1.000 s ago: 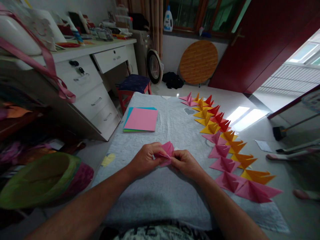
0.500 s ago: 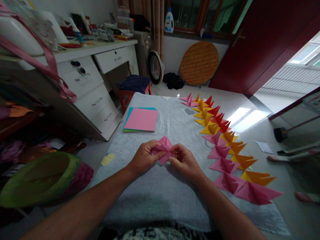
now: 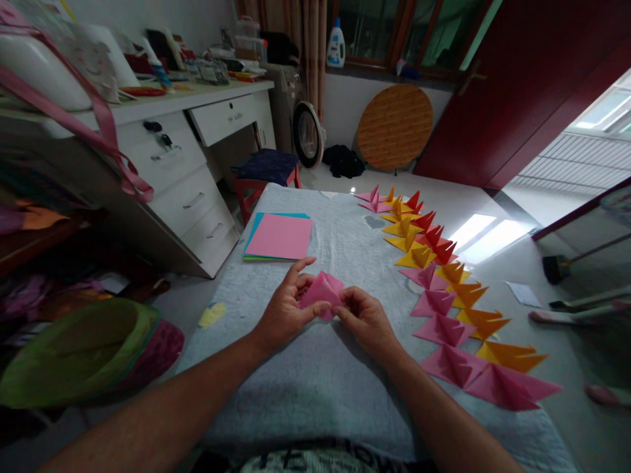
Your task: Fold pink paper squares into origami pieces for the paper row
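Observation:
A partly folded piece of pink origami paper (image 3: 321, 292) is held between both hands above the cloth-covered table. My left hand (image 3: 288, 302) grips its left side, thumb across the front and index finger lifted off. On the right edge, my right hand (image 3: 365, 315) pinches the paper between thumb and fingers; the fingertips partly hide that corner. Beyond my left hand lies a stack of square paper (image 3: 279, 236), pink on top with blue and green edges showing. Folded paper cranes in pink (image 3: 444, 328), yellow (image 3: 480, 322) and red (image 3: 431, 236) stand in rows along the table's right side.
A pale blue cloth (image 3: 305, 394) covers the table. To the left are a green-lined bin (image 3: 98, 348) and a white desk (image 3: 187, 190). Behind the table stand a stool (image 3: 266, 167), a washing machine with its door (image 3: 308, 135) open, and a round wooden board (image 3: 395, 126).
The pink paper has turned and its front face looks flatter. My left index finger has lifted away from it. My right hand still pinches the right edge.

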A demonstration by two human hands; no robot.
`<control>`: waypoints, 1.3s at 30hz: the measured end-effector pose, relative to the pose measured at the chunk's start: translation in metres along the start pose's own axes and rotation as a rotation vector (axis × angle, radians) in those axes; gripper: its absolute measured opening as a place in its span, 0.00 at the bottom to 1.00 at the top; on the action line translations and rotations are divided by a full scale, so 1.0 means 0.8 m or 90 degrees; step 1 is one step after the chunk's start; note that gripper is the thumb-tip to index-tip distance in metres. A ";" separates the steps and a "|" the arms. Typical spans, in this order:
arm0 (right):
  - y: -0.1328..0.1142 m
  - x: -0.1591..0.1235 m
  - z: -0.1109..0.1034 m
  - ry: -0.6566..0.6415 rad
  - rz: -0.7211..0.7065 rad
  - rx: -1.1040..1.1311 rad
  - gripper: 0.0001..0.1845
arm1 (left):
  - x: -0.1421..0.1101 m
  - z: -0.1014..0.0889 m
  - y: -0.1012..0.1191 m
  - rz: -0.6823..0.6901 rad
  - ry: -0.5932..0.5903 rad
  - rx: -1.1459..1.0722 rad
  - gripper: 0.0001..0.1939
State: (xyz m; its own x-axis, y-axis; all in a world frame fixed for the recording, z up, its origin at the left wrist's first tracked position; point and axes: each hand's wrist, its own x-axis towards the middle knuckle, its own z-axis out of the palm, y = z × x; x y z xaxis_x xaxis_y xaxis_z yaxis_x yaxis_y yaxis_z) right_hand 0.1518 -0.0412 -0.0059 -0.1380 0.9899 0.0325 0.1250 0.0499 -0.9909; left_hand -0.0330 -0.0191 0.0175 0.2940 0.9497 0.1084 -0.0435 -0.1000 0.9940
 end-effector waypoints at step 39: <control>-0.016 0.000 -0.003 -0.048 -0.161 -0.232 0.13 | 0.008 -0.015 -0.009 -0.100 -0.126 -0.007 0.25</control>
State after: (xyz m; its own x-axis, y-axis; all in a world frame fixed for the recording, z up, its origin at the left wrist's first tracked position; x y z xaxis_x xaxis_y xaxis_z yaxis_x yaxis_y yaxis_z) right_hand 0.1522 -0.0419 0.0073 -0.2786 0.9288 0.2443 0.4140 0.3457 -0.8421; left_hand -0.0426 -0.0088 0.0112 0.4793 0.8764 -0.0460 0.0074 0.0483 0.9988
